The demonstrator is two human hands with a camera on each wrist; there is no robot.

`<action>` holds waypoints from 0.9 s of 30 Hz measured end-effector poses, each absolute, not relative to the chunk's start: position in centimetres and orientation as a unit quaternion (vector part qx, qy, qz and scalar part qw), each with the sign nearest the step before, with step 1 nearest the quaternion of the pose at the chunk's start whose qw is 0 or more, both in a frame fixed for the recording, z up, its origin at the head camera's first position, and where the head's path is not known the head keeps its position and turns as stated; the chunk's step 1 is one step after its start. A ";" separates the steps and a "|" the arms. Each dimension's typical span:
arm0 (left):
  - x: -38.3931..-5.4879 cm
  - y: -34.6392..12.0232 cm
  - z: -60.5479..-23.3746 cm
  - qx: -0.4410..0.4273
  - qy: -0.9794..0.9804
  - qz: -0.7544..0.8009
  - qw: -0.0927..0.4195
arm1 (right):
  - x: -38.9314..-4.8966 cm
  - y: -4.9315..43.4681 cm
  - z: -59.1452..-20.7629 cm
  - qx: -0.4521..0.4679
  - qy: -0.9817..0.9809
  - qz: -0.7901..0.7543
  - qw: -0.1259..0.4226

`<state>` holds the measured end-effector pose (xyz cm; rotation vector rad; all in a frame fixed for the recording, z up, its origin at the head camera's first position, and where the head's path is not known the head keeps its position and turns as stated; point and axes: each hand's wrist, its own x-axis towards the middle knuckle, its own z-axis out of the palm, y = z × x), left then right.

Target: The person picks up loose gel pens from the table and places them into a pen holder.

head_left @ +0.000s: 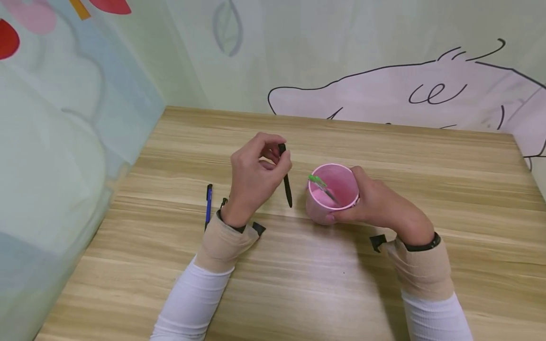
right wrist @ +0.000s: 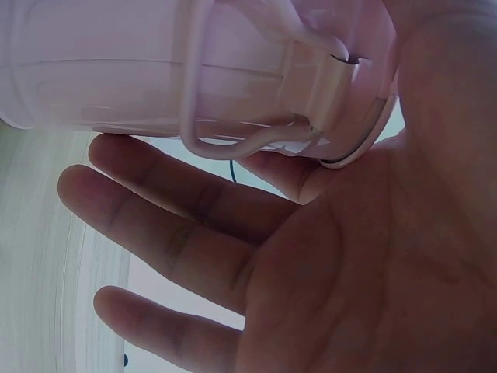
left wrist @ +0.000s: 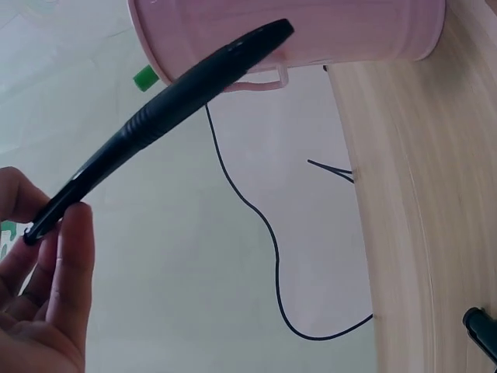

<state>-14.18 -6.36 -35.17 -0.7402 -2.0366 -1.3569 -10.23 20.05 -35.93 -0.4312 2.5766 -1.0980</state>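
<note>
My left hand [head_left: 257, 173] pinches a black pen [head_left: 287, 189] near its upper end, between thumb and fingers. In the head view the pen points downward, just left of a small pink bucket [head_left: 317, 211]. The left wrist view shows the black pen [left wrist: 167, 109] slanting across the front of the bucket [left wrist: 365, 31]. My right hand [head_left: 379, 203] grips the bucket from the right, near its rim. Several of its fingers [right wrist: 155, 229] lie below the bucket's handle [right wrist: 190, 93] in the right wrist view. Inside the bucket leans a green-topped pen [head_left: 317, 180].
On the wooden table [head_left: 298, 284], a blue pen [head_left: 209, 203] with a black clip lies left of my left wrist. Another dark pen [head_left: 223, 202] is partly hidden behind that wrist. A printed curtain [head_left: 341, 47] hangs along the table's back edge.
</note>
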 end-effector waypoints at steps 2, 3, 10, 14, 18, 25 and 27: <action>-14.1 -6.3 -35.1 -0.276 -0.758 -0.515 0.290 | -10.2 20.1 -35.9 -0.150 0.898 -0.384 0.154; -14.1 -6.3 -35.1 -0.275 -0.756 -0.519 0.290 | -10.2 20.1 -35.9 -0.150 0.898 -0.383 0.154; -13.8 -6.4 -34.8 -0.272 -0.742 -0.542 0.284 | -10.3 20.0 -35.9 -0.153 0.898 -0.384 0.151; -13.8 -6.4 -34.8 -0.267 -0.738 -0.552 0.281 | -10.3 20.0 -35.9 -0.153 0.897 -0.386 0.152; -13.8 -6.3 -34.8 -0.263 -0.734 -0.560 0.282 | -10.3 20.0 -35.9 -0.153 0.898 -0.383 0.151; -13.9 -6.2 -34.8 -0.259 -0.722 -0.571 0.292 | -10.3 20.1 -35.9 -0.146 0.903 -0.376 0.149; -13.9 -6.2 -34.8 -0.256 -0.718 -0.577 0.294 | -10.3 20.1 -35.9 -0.145 0.904 -0.374 0.150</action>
